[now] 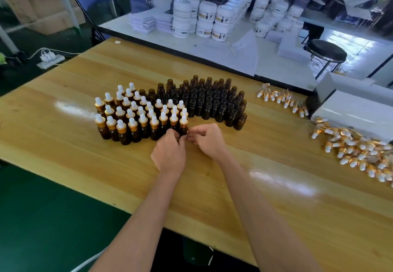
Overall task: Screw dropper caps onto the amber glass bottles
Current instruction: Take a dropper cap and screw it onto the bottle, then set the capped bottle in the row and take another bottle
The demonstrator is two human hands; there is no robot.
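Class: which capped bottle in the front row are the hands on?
The rightmost capped bottle, at the row's end: left hand and right hand pinch its base from either side.

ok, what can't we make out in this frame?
Head view only.
Base of the capped bottle: hidden by left hand and right hand; grip unreadable.
Right edge cuts off the dropper cap pile.
Labels on the white jars: blurred, too small.
Front rows hide most of the rear open bottles.
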